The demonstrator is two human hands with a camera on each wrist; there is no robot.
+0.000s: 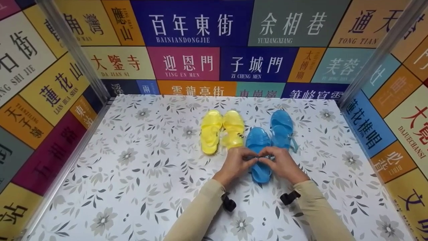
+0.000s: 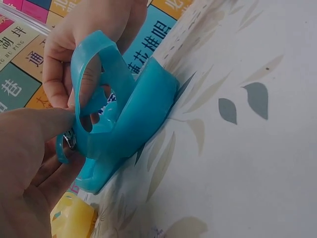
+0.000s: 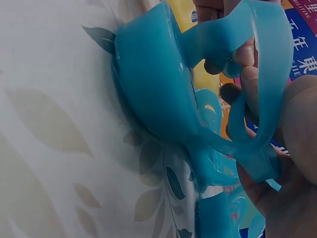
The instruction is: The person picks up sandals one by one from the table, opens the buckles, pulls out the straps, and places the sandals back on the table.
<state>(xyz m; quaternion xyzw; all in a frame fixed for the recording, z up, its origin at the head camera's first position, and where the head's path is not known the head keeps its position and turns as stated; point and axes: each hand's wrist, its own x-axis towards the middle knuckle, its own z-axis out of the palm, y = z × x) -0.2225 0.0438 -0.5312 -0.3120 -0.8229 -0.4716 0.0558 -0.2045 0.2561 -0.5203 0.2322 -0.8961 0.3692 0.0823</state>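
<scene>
A blue jelly sandal [image 1: 258,138] lies sole down on the table, its toe pointing away from me. Over its ankle strap [image 2: 94,49] both hands meet, fingertips close together. My left hand [image 1: 236,161] pinches the strap end by a small metal buckle [image 2: 70,139]. From the other side my right hand [image 1: 280,162] pinches the strap, its thumb reaching through the loop in the left wrist view. The matching blue sandal [image 1: 281,123] lies just beyond on the right, its strap hanging out to the side.
A pair of yellow sandals, one at left [image 1: 210,132] and one at right [image 1: 233,122], stands left of the blue ones. White floral paper covers the table [image 1: 140,187]. Panels of coloured street-name signs [image 1: 190,23] rise at the back and both sides.
</scene>
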